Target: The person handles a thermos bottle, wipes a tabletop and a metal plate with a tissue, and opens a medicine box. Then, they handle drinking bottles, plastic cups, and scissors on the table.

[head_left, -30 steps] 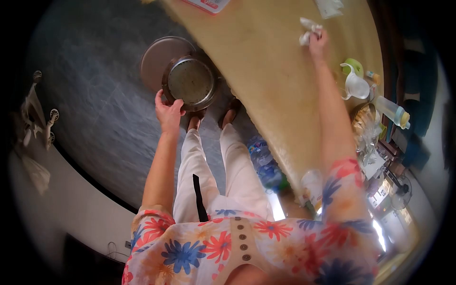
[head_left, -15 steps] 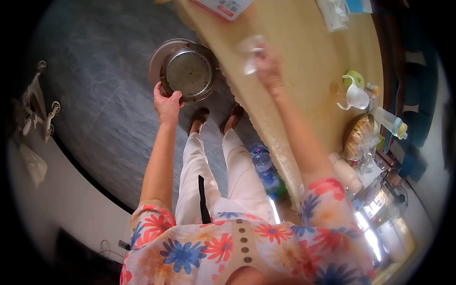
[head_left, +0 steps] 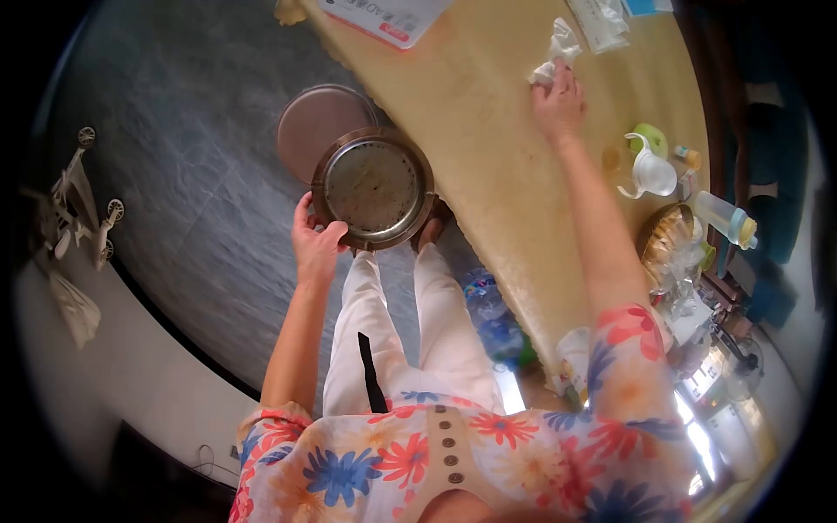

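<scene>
My left hand [head_left: 317,241] is closed on the near left rim of a round metal tray [head_left: 372,190], with the thumb on top. The tray is held beside the table edge and has small dark bits on its surface. Behind it, a round pinkish-brown stool or lid [head_left: 324,131] is partly covered by the tray. Out over the yellow tabletop [head_left: 488,131], my right hand [head_left: 560,103] has its fingers on a crumpled white tissue [head_left: 559,48].
A white cup [head_left: 652,177], a green apple-like item [head_left: 649,139], a baby bottle [head_left: 725,220] and a basket [head_left: 670,237] line the right side. At the top are a white-and-red box [head_left: 388,17] and a wipes packet [head_left: 602,24]. Wrapped bottles [head_left: 493,315] stand below the table edge.
My right hand swept left over the tabletop with the tissue, then back to the upper right. The metal tray in my left hand has moved nearer and slightly right.
</scene>
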A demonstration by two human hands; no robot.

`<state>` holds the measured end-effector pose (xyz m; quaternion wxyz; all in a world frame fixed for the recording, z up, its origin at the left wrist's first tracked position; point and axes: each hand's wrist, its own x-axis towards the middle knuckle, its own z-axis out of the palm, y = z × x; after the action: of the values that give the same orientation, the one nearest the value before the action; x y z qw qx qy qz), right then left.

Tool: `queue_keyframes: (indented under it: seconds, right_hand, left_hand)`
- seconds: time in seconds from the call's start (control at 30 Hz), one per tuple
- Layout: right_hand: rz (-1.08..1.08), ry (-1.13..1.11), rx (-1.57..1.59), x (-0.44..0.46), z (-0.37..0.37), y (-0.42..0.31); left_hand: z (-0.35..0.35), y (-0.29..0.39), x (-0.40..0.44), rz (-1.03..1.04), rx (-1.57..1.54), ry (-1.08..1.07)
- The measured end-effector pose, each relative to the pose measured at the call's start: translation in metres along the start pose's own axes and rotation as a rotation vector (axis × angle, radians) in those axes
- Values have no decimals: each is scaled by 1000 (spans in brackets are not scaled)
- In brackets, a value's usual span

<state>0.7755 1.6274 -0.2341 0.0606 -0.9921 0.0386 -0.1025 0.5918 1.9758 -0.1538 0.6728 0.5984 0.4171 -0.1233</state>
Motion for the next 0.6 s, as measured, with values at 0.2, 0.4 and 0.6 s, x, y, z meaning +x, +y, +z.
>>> queue_keyframes:
  seconds: [0.2, 0.4, 0.6]
  right_hand:
    - [-70, 139, -59, -22, 25, 7]
    - [-39, 128, -40, -20, 18, 1]
    - [-14, 69, -20, -21, 20, 4]
  left_hand:
    - [2, 18, -8, 53, 30, -68]
    - [95, 42, 13, 84, -38, -270]
    - [151, 45, 64, 177, 204, -286]
